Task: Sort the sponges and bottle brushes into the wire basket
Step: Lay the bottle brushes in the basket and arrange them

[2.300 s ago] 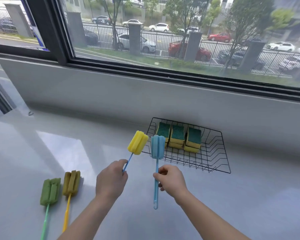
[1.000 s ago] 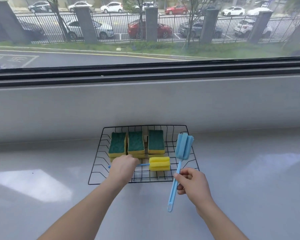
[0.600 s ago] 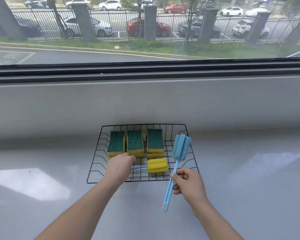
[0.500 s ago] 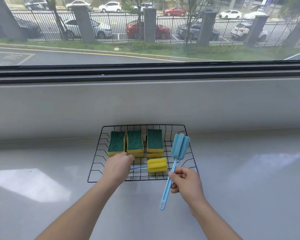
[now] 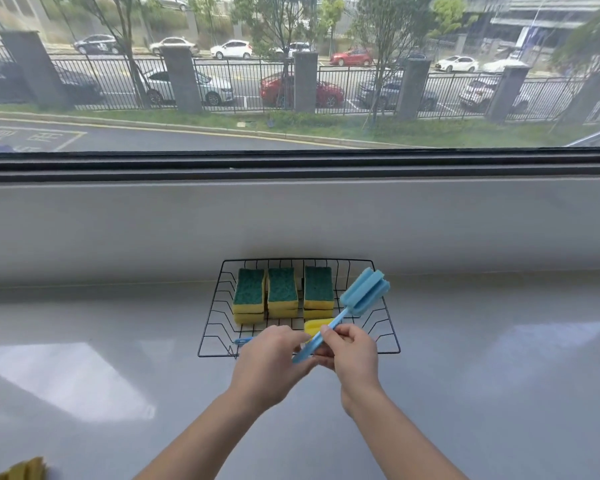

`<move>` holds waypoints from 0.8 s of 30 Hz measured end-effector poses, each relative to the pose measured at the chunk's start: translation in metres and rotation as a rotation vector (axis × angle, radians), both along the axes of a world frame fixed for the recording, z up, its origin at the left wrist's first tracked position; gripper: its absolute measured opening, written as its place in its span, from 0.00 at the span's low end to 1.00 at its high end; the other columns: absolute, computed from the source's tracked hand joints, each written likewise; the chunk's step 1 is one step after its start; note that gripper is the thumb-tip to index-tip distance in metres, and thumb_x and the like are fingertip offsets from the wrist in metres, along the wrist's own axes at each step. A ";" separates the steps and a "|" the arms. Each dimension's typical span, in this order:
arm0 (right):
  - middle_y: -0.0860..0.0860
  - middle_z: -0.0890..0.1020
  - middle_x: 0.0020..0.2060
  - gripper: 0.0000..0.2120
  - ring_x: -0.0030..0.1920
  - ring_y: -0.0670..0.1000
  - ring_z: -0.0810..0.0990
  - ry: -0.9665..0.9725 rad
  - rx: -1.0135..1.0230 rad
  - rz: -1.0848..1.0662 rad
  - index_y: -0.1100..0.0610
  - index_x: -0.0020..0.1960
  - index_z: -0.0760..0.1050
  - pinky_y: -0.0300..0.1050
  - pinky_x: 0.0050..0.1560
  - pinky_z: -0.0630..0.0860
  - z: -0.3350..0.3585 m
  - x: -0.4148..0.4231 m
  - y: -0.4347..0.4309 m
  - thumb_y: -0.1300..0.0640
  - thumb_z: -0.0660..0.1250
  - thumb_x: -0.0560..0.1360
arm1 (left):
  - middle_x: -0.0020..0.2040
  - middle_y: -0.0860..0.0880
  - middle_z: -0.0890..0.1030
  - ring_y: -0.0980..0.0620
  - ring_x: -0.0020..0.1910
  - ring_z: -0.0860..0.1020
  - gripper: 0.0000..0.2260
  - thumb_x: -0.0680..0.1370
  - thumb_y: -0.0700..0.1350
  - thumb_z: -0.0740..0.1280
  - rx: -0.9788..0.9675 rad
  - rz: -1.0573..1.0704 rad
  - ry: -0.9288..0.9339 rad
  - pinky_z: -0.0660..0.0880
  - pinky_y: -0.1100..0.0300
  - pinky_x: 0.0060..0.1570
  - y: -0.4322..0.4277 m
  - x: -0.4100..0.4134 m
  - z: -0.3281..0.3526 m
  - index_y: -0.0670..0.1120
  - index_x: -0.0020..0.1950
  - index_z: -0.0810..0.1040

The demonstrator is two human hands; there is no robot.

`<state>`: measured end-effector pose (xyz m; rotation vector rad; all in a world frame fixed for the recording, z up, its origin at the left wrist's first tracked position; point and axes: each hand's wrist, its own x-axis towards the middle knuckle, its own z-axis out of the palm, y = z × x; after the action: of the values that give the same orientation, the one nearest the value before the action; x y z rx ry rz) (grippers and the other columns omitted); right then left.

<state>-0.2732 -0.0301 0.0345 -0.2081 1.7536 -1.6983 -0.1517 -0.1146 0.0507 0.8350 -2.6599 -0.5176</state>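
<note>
So, right hand (image 5: 352, 353): fingers are pinching the blue bottle brush (image 5: 354, 304) handle, head tilting up over the wire basket (image 5: 390, 336).
Left hand (image 5: 270, 362): fingers are curling at the handle's low end.
Basket: sponges (image 5: 283, 292) are sitting in back, yellow brush (image 5: 314, 328) lying in front.

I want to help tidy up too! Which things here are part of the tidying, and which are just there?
Part of the job:
wire basket
green-topped sponges
blue bottle brush, held in the right hand
yellow bottle brush, in the basket
yellowish sponge thing, bottom left

Just there:
counter
window
</note>
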 end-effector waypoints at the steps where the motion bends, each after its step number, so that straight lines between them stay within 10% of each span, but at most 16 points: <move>1: 0.56 0.87 0.36 0.04 0.38 0.54 0.88 0.001 -0.012 0.016 0.60 0.49 0.80 0.44 0.37 0.84 0.002 0.004 0.000 0.59 0.71 0.78 | 0.42 0.59 0.78 0.59 0.42 0.71 0.12 0.75 0.59 0.67 -0.005 0.015 0.018 0.67 0.64 0.34 -0.001 0.002 0.000 0.59 0.56 0.80; 16: 0.52 0.83 0.45 0.08 0.43 0.53 0.84 0.210 0.158 0.037 0.54 0.51 0.76 0.53 0.51 0.83 -0.015 -0.050 0.026 0.64 0.69 0.75 | 0.42 0.54 0.77 0.51 0.43 0.73 0.07 0.75 0.47 0.69 -0.097 -0.016 -0.079 0.69 0.58 0.36 -0.065 0.019 -0.008 0.52 0.51 0.83; 24: 0.43 0.81 0.50 0.17 0.47 0.37 0.79 0.535 0.372 0.227 0.48 0.58 0.77 0.36 0.46 0.74 -0.029 -0.072 0.010 0.63 0.68 0.72 | 0.40 0.50 0.77 0.47 0.41 0.76 0.05 0.72 0.43 0.72 -0.216 -0.171 -0.241 0.70 0.56 0.32 -0.110 0.002 -0.026 0.49 0.46 0.82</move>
<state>-0.3456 -0.0200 0.0060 -0.7138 2.2915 -1.1890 -0.1499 -0.2241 0.0244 0.6458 -2.9580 -0.1701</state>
